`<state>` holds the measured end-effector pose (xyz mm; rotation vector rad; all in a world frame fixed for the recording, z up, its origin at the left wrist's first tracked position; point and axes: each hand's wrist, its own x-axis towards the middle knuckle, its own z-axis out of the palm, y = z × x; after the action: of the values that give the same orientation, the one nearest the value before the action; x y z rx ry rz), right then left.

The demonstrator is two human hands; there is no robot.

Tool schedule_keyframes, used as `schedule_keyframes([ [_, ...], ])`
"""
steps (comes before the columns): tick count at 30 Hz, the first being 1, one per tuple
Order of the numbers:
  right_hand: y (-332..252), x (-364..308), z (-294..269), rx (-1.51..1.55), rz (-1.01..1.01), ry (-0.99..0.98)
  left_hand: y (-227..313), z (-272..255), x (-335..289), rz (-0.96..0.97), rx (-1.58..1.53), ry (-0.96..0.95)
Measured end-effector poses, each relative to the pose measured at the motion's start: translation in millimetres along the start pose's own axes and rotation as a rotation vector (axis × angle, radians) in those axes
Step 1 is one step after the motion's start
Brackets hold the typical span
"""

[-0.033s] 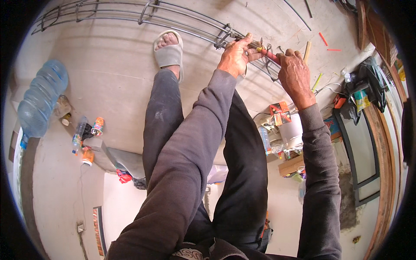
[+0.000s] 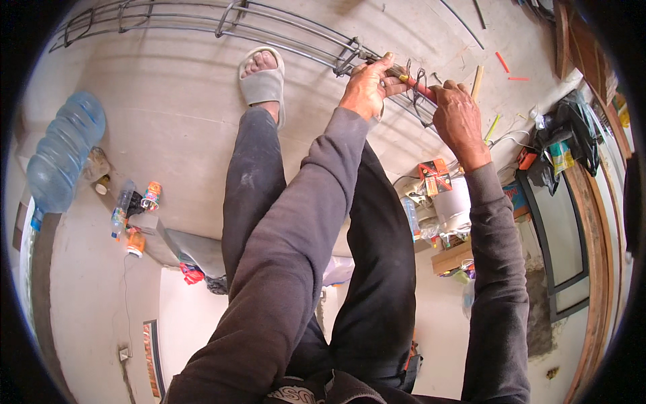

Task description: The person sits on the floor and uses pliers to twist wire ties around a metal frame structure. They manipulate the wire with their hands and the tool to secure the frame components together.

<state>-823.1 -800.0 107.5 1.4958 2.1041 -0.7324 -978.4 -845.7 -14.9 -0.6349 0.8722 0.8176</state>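
A long cage of thin steel reinforcing bars runs across the floor from far left towards the centre right, with square stirrups along it. My left hand is closed around its bars near the right end, thumb on top and fingers reaching beside the tool's head. In my right hand are red-handled pliers with a yellow band; their jaws are partly hidden by my left fingers. Dark loops of wire stick up by the pliers, and a stirrup corner shows just below them.
My sandalled foot stands close to the cage. Loose bars, a wooden stick and red straws lie beyond my right hand. A white bucket is beside my right forearm. A big blue water bottle lies far left.
My right hand and the pliers have shifted very slightly, and the wire loops beside them stand a little differently. My left hand keeps its place on the bars.
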Motion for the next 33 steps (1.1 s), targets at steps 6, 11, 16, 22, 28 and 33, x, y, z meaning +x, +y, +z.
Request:
schedule_keyframes([
  [6,7.4,-8.6,20.9,0.222,0.055,-0.140,-0.2,1.6,-3.8,0.056,0.186,0.098],
  [11,-4.2,-12.1,6.5,0.874,0.409,-0.625,-2.2,3.2,-11.5,0.127,0.347,0.165],
  [16,-8.4,-23.6,10.0,1.347,0.529,-0.634,-7.5,10.7,-11.1,0.110,0.344,0.194],
  [22,-2.5,-19.5,14.0,1.275,0.509,-0.682,-7.7,6.7,-6.1,0.118,0.204,0.151],
  [28,0.5,-18.1,13.1,1.273,0.499,-0.654,-14.5,0.2,0.9,0.128,0.090,0.108],
  [33,-8.4,-20.8,6.8,1.457,0.512,-0.704,-20.6,-1.8,2.7,0.157,-0.009,0.058],
])
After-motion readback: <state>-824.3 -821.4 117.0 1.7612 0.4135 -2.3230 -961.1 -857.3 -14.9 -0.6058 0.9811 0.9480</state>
